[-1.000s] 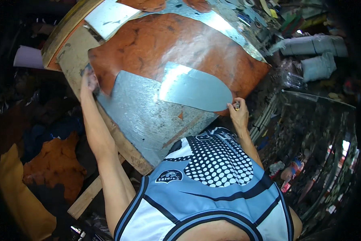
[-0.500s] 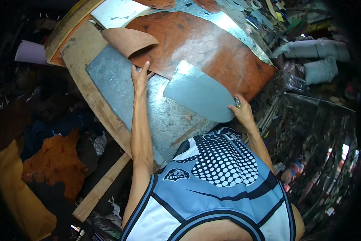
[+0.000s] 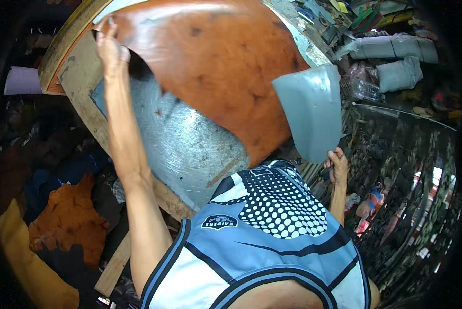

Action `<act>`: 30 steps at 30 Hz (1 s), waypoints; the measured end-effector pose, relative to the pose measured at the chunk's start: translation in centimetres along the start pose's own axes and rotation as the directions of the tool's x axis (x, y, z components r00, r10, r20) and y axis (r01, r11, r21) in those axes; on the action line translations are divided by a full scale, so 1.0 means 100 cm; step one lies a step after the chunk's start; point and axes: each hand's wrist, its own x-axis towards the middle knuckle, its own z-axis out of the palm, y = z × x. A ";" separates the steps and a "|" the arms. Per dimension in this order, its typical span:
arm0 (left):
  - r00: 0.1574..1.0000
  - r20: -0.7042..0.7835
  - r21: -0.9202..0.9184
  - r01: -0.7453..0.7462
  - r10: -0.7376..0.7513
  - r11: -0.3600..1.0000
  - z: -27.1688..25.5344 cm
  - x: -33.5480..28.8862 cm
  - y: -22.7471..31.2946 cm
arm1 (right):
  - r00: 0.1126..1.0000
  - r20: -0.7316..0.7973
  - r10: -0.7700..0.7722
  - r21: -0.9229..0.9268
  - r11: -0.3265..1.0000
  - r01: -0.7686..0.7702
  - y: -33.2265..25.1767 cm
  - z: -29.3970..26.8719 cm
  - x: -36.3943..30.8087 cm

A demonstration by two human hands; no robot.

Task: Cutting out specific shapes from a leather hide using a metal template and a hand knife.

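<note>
A large sheet of orange-brown leather [image 3: 226, 62] with dark mottling spreads over the worktable. At its far left corner my left hand [image 3: 112, 49] is closed on the edge, holding it a little raised, with a dark gap below. My right hand [image 3: 337, 165], low at the right, pinches the lower end of a grey, flexible sheet with a rounded end [image 3: 313, 116]. That sheet is slightly bent and hangs beyond the leather's right edge. Whether anything else lies in the right palm is hidden. A scuffed metal plate [image 3: 184, 139] shows below the leather, nearest my body.
The table has a wooden edge [image 3: 82, 110] on the left. Leather scraps [image 3: 69, 219] and a wooden bar [image 3: 112, 265] lie below it. Wrapped rolls [image 3: 395, 48] and strips of material crowd the right side. Small tools and offcuts lie at the far right corner.
My left hand has moved far left, and the leather's curled-over corner is now unfolded toward the table's left edge. The grey sheet has come off the metal plate, rightward with my right hand.
</note>
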 end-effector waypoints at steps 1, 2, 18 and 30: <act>0.998 -0.044 -0.058 0.050 -0.053 0.997 -0.006 0.018 0.026 | 1.000 -0.004 0.011 0.039 0.999 -0.011 0.007 0.000 -0.004; 0.999 -0.012 -0.052 0.038 -0.038 0.998 -0.017 0.039 0.039 | 1.000 -0.016 0.024 0.073 0.997 -0.023 0.014 -0.001 -0.008; 0.890 -0.454 0.622 0.340 -0.028 0.705 -0.228 0.033 0.080 | 0.973 0.159 0.164 0.187 0.963 -0.193 0.020 0.049 0.021; 0.876 -0.466 0.312 0.293 -0.123 0.904 -0.164 -0.204 -0.020 | 0.933 0.356 -0.048 -0.532 0.810 0.245 -0.057 0.108 0.177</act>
